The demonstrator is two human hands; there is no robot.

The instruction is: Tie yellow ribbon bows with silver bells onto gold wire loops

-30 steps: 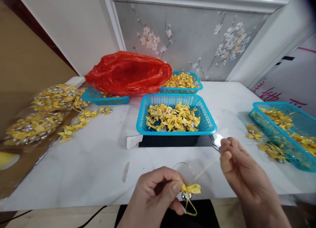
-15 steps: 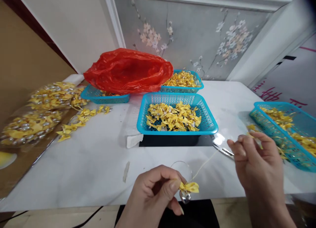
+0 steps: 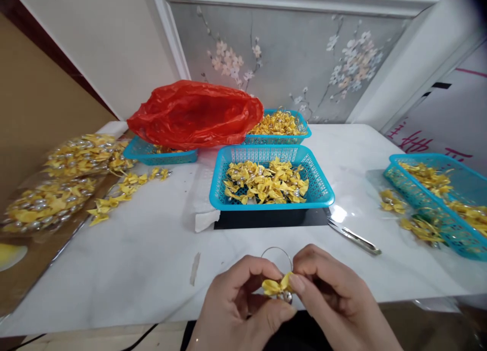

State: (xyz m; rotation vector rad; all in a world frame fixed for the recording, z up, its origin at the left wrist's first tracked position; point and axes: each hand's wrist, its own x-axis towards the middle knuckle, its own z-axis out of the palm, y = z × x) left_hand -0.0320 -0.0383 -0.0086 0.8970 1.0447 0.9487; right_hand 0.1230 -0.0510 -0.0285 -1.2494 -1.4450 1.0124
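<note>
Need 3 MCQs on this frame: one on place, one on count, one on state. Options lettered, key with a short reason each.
1. Where do the scissors lie?
A. in a basket
B. on the white table, right of the front basket
C. under the red bag

2. How many blue baskets show?
A. two
B. six
C. four

3. How is the yellow bow held?
A. by both hands
B. lying loose on the table
C. by one hand only

Key: 1 B, they lie bare on the tabletop beside the front basket; 2 C, front, two behind near the red bag, one far right; 3 A, left hand and right hand both pinch it.
</note>
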